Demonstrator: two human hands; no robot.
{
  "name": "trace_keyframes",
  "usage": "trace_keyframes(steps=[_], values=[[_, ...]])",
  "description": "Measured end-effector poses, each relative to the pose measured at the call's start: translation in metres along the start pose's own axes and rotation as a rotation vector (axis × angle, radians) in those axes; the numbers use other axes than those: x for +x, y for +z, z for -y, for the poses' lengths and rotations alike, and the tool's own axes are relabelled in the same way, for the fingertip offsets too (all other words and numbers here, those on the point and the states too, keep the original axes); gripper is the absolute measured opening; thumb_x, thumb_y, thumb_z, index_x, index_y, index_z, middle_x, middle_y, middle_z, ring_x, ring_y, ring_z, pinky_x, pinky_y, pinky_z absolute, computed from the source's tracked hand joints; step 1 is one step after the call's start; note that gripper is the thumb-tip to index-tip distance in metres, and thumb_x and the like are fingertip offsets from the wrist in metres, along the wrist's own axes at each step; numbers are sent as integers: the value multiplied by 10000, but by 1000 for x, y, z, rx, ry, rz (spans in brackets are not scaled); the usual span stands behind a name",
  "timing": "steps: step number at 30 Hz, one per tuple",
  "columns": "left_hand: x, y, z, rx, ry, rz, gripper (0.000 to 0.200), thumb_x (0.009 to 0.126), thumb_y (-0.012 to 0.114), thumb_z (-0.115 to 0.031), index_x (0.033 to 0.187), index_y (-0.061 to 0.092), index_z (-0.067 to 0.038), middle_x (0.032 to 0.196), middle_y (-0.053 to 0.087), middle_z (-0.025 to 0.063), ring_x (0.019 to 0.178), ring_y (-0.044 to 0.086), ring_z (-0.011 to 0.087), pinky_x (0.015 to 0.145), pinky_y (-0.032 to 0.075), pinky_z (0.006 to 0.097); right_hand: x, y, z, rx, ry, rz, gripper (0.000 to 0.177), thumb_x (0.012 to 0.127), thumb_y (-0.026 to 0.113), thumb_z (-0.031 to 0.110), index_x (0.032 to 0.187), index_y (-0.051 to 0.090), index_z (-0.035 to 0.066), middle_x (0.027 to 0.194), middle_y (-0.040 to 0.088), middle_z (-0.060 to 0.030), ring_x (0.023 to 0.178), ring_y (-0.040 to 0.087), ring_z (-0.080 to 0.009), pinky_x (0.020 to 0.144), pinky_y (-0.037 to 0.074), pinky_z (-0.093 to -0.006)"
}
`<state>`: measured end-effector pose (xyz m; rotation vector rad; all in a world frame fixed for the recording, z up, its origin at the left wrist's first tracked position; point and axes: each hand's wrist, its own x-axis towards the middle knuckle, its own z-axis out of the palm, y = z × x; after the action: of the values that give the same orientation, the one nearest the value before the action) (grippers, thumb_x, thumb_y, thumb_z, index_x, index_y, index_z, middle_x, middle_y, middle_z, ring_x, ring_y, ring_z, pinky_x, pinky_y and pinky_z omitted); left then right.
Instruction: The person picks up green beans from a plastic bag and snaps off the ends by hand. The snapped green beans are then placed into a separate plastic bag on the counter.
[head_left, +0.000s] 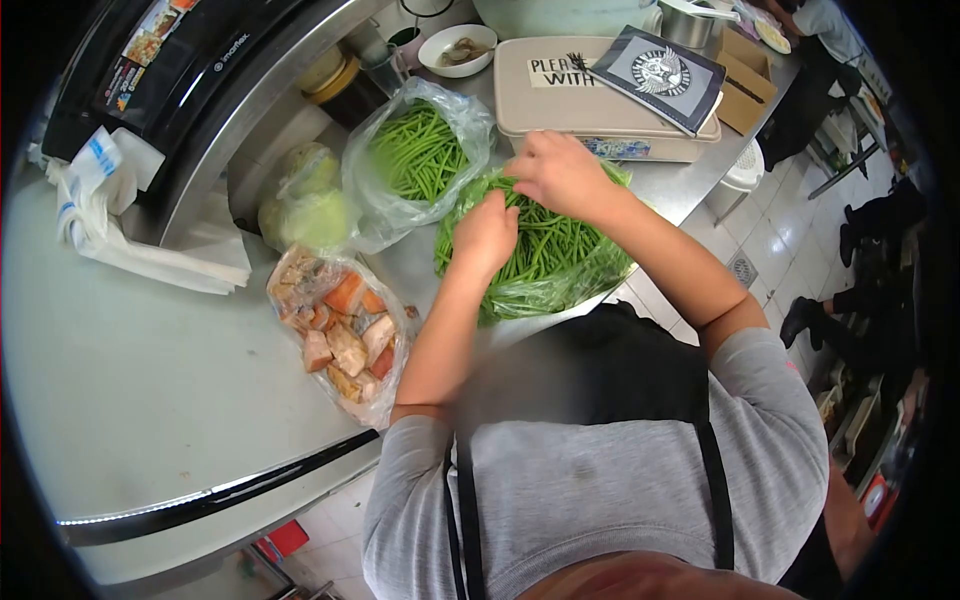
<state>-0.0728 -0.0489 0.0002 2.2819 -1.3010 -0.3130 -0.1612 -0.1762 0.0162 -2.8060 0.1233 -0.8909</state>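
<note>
Both hands are over an open clear plastic bag full of cut green beans (545, 245) at the counter's edge. My left hand (487, 235) is at the near left side of the pile, its fingers curled in a pinch. Close by, my right hand (560, 172) reaches over the far side with its fingers bent down toward the left one. What the fingertips hold is too small to make out. Just left of the hands, a second plastic bag (478, 120) holds longer green beans (418, 150).
A bag of chunky orange and pale pieces (348, 345) lies left of my forearm. Behind it sits a bagged pale green vegetable (310, 205). A beige lidded box (520, 95) bearing a black notebook (660, 78) stands beyond my right hand. Other people stand at the right.
</note>
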Motion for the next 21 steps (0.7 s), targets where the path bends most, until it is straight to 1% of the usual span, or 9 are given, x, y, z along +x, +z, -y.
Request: trace_keyframes(steps=[2,5,7,8,11,14,15,18,21], values=[[2,-2,-3,7,-11,20,222,774,472,-199,820,454,17,782,525,252,755,494,408,654,379,460,0,2,2,-128,-99,64,128,656,592,205,730,559,105,758,496,-48,776,501,-230,668,395,-335],[2,-2,-3,4,-27,19,214,779,466,-198,818,449,11,772,531,242,748,500,403,655,385,456,0,12,4,-149,-57,12,61,693,554,162,723,554,109,740,506,-50,716,496,-223,651,384,-310],[4,0,-4,-42,-18,-11,206,786,459,-200,817,454,3,766,545,220,745,510,392,657,394,452,-4,36,0,261,152,-125,52,723,519,133,726,545,88,724,516,-60,691,498,-235,636,386,-310],[5,2,-3,-59,3,-22,205,787,459,-197,817,453,5,770,543,223,747,509,393,658,393,451,-6,45,-5,464,257,-194,58,738,501,119,728,541,78,716,521,-65,678,498,-241,629,388,-310],[7,8,4,-117,40,-54,203,789,459,-191,819,449,10,782,538,231,756,506,394,661,391,447,2,34,-16,1251,791,-137,54,762,483,75,779,512,33,720,522,-64,698,496,-147,637,389,-261],[7,7,10,-150,14,-47,205,791,460,-191,824,450,11,794,536,235,762,505,394,665,390,443,-1,9,-18,722,607,46,95,779,481,102,825,524,31,720,524,-61,706,491,-103,629,393,-244],[8,3,11,-142,2,-31,208,792,459,-194,827,451,11,796,536,234,763,505,394,666,391,444,-4,10,-19,519,426,-8,131,761,498,130,859,540,55,726,535,-64,676,524,-150,636,402,-276],[11,1,11,-86,-14,-16,220,793,456,-204,838,455,11,790,538,233,760,509,392,668,394,446,-9,-1,-18,-40,104,12,128,722,523,160,821,561,87,763,576,-85,722,557,-239,634,422,-324],[12,0,9,-33,-5,-11,225,793,455,-209,848,460,9,794,538,236,763,507,396,668,393,452,-7,-2,-15,-127,39,-24,108,710,532,181,752,551,82,716,568,-85,688,555,-261,620,424,-358]])
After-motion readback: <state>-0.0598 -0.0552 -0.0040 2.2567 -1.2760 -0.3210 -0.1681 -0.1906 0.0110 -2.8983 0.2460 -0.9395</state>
